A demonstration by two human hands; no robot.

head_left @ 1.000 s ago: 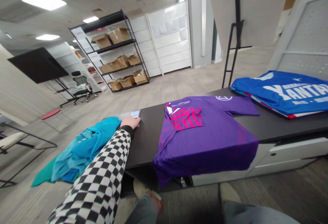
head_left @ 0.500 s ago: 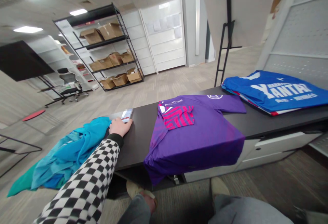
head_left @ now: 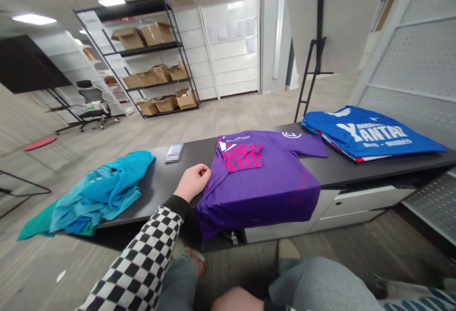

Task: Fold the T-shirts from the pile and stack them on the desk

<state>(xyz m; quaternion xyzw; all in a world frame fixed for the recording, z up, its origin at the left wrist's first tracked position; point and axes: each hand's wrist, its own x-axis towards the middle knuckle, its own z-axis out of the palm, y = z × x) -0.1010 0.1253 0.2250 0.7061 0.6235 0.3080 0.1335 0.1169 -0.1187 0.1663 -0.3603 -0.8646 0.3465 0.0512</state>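
My left hand point(head_left: 194, 181) is closed, its fingers curled, at the left edge of a purple shirt point(head_left: 270, 178); I see nothing between the fingers. The shirt lies spread on a dark cabinet top point(head_left: 160, 183), its lower part draped over the front edge, with a pink-and-red striped patch point(head_left: 242, 157) near the collar. A small flat, blurred item point(head_left: 174, 153) rests beyond my left hand. Low in the view, my right hand point(head_left: 237, 299) is partly visible over my lap, its fingers hidden.
Crumpled turquoise and green clothing point(head_left: 107, 187) hangs over the cabinet's left end. Folded shirts with a blue one point(head_left: 374, 133) on top are stacked at the right. Behind stand a shelf with cardboard boxes point(head_left: 156, 76), a black easel frame point(head_left: 313, 59) and a round red stool point(head_left: 40, 144).
My left hand has left the small flat item and moved right and nearer, to the purple shirt's edge. My right hand has come into view at the bottom. The camera view has shifted slightly.
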